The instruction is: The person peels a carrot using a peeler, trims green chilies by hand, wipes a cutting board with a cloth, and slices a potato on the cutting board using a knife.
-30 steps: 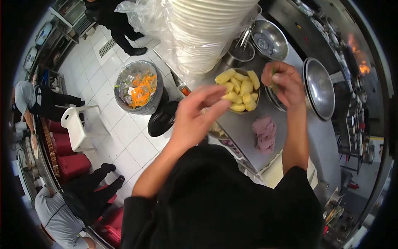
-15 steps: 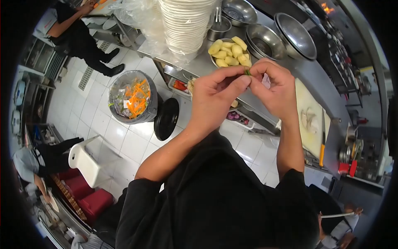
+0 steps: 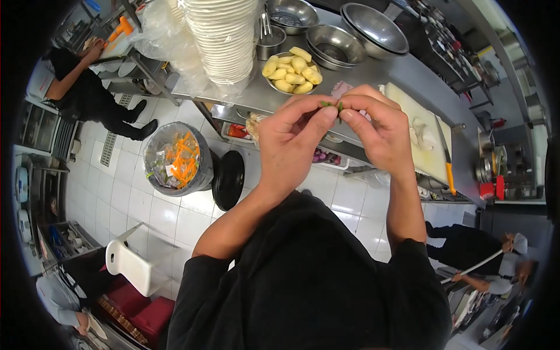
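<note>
Hands, left [image 3: 291, 140] and right [image 3: 379, 131], pinch what looks like a green pod [image 3: 332, 105] just off the counter edge [image 3: 274, 108].

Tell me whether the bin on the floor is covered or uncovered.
Uncovered. The bin shows orange and green scraps inside its plastic liner, and a round black lid stands beside it on the floor.

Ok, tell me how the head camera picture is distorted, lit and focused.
Head view: strong fisheye, black round border, the steel counter bows in a curve; even overhead light, glare on the metal bowls and stacked white bowls; the left hand and right hand pinching a small green piece look sharp; people at the rim are small and soft.
</note>
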The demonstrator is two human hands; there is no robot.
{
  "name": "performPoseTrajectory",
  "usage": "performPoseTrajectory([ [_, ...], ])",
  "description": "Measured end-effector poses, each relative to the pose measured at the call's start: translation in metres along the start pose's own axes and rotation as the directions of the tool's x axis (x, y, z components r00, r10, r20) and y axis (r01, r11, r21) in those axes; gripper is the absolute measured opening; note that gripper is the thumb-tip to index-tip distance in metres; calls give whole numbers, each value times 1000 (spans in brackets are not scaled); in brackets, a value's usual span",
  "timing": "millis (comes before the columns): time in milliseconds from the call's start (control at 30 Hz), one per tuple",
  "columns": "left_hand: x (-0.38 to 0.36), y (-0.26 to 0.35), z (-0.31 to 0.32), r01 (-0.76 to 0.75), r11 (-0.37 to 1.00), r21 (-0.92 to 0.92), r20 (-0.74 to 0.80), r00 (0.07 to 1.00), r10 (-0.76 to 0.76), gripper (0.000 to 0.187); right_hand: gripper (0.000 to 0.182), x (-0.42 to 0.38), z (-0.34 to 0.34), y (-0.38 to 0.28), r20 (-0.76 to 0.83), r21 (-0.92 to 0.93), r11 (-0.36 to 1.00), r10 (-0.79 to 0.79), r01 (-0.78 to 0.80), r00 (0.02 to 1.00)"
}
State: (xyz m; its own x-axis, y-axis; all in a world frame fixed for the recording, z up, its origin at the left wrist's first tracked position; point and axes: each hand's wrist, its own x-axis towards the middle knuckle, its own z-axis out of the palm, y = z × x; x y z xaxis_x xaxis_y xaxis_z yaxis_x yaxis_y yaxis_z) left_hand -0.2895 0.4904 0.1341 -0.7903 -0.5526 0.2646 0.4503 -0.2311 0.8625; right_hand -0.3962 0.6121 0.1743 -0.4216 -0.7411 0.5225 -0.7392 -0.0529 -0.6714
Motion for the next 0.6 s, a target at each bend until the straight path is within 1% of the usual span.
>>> performPoseTrajectory([
  [100,-2,-1,-1,12,998,68,45,999,-16,19,10,-7,-3,0,-9,57,996,68,-68,998],
  [267,-3,-2,1,4,999,42,61,998,-7,20,10,-11,-3,-1,0,174,969,179,-176,984],
  [500,-1,-1,-5,52,997,62,27,998,-54,21,11,-8,6,6,18,231,948,221,-219,975],
  [600,0,4,-6,103,995,5,-3,995,-103,16,13,-6,10,7,59,350,885,307,-308,950],
])
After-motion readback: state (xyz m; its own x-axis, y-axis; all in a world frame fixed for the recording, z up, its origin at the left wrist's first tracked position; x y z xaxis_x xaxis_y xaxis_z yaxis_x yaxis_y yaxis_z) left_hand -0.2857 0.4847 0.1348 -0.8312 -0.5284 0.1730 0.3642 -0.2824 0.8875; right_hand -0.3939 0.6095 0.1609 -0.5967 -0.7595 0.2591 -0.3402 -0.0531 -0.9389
